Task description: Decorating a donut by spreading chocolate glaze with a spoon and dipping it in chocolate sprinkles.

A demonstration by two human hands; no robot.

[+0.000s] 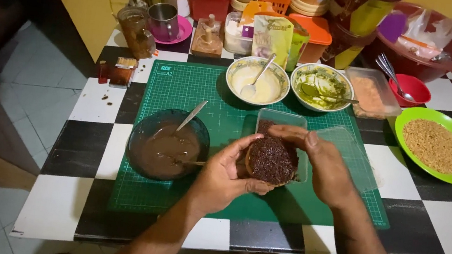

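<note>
Both hands are up over the middle of the green cutting mat [184, 89], holding one doughnut [272, 160] between them. It's round, the top completely coated in dark chocolate sprinkles, with a bit of the brown side showing at the lower edge.

The left hand [226, 174] comes in from below, palm turned up and toward the right, fingers cupped around the doughnut's left and bottom edge, thumb lying along the lower rim. The forearm runs diagonally up from the bottom of the view. The right hand [321, 164] comes in from the lower right, wrist bent, curved over the top right of the doughnut with its thumb stretched across the upper edge and fingertips gripping the far side. So both hands are closed around the doughnut, not flat or spread.

The doughnut sits in the air just above a clear rectangular plastic container [281, 120] with more dark sprinkles in it; the container's clear lid [352, 153] lies just to the right on the mat.

To the left is a dark bowl of melted chocolate [167, 145] with a spoon [192, 115] leaning in it. Behind are a bowl of white glaze [257, 81] and a bowl of green glaze [321, 87]. Far right, a green plate of crushed nuts [440, 145] rests on the black-and-white checkered table [93, 105].
</note>
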